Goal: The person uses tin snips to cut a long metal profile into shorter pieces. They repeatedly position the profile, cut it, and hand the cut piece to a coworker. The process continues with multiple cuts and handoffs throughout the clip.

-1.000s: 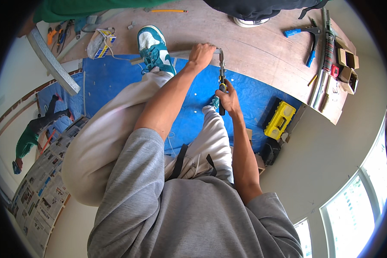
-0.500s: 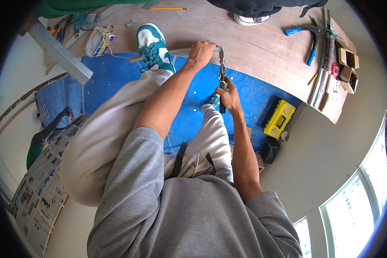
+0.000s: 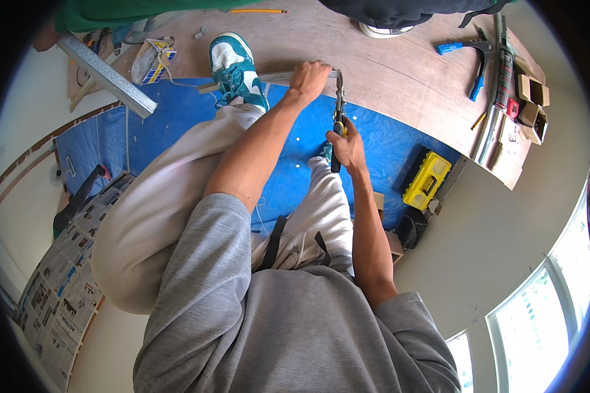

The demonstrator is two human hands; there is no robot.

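The snips (image 3: 339,120) are black-and-yellow, the strip (image 3: 278,76) grey.

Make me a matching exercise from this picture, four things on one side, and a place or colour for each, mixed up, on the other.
Things:
1. Snips
2. Metal strip
3. Plastic case
4. Two-handled tool

Places and colours:
A. Bright yellow
B. Under the left hand
C. Blue-handled, lying on the wooden board
D. In the right hand

Right pairs: 1-D, 2-B, 3-A, 4-C.
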